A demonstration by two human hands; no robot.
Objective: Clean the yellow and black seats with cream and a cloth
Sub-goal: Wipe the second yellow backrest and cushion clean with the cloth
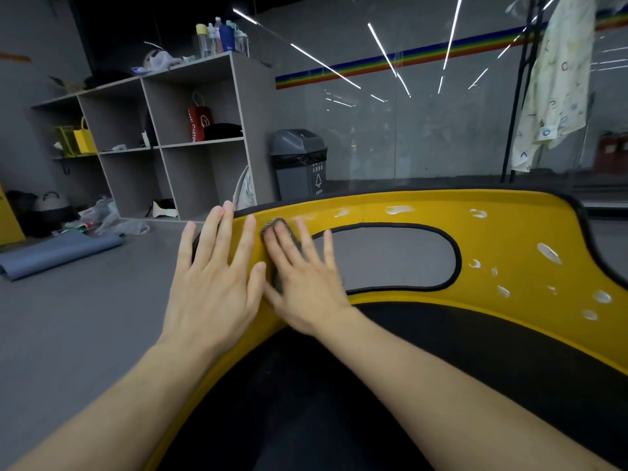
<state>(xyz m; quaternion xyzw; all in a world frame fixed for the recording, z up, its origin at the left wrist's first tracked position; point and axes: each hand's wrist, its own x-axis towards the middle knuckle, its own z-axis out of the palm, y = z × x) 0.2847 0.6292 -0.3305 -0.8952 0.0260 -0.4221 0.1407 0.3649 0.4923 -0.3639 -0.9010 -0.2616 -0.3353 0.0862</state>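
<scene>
Two flat hands: left hand point(217, 283) steadies seat point(509, 229), right hand point(302, 277) presses cloth point(273, 226). Wiping step; cream dabs point(548, 253) rightward likely next.

One wide-angle view, worn on the head, looks forward and down. It sits close over the yellow and black seat point(475, 212), which fills the lower right; the shelf unit point(253, 107) and grey bin point(295, 171) lie farther off, upper left and centre.
</scene>
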